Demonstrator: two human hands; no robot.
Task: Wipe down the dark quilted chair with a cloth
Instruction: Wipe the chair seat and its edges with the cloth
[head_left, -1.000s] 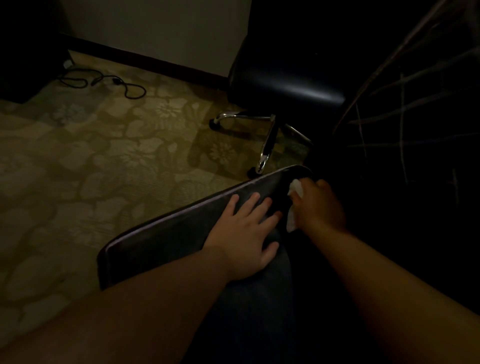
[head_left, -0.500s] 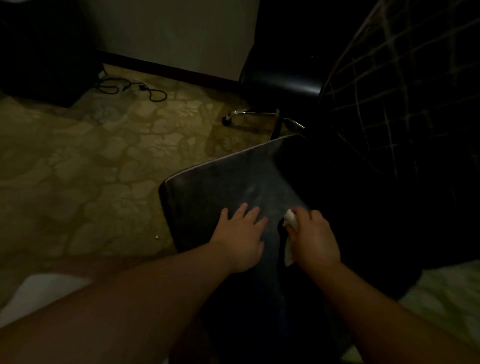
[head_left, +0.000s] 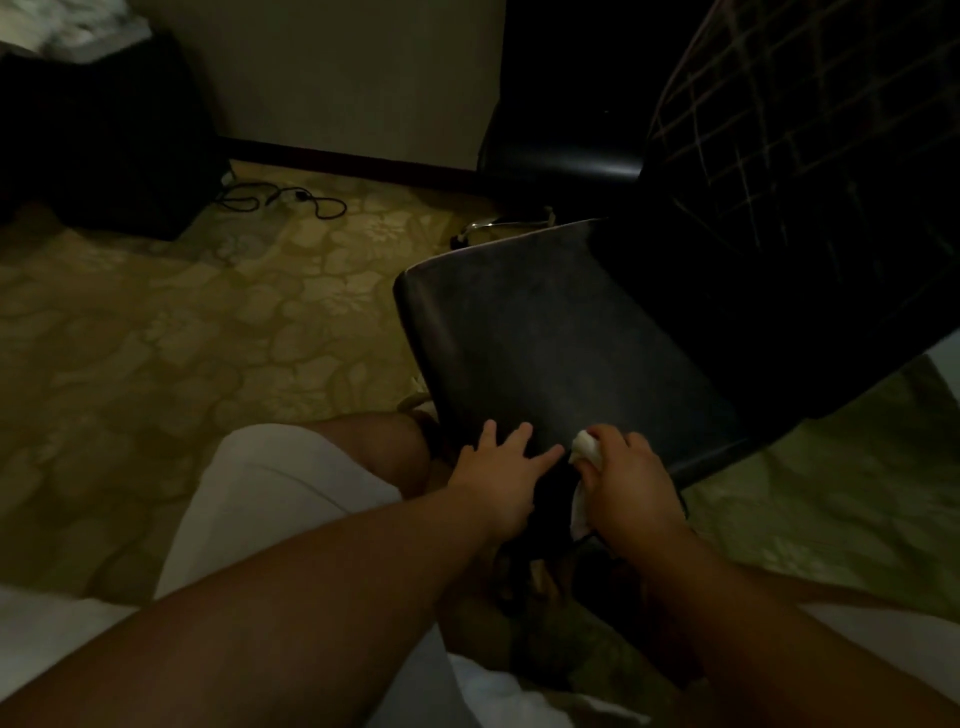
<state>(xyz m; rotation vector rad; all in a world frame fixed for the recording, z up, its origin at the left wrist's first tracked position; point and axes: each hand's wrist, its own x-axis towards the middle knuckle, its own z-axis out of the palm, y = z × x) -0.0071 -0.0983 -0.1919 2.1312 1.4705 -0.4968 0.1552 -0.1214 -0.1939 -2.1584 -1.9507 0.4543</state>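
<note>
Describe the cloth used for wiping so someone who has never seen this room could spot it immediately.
Start at the dark quilted chair filling the right of the view, and follow its smooth seat to the near edge, where two hands rest. The cloth is bunched in the right hand, beside the flat left hand. It is the only small white thing against the black seat.

Dark chair (head_left: 566, 332), smooth flat seat in the centre and quilted back with a pale stitched grid rising at far right. White cloth (head_left: 584, 457), crumpled, lies against the seat's near edge, partly hanging below it.
</note>
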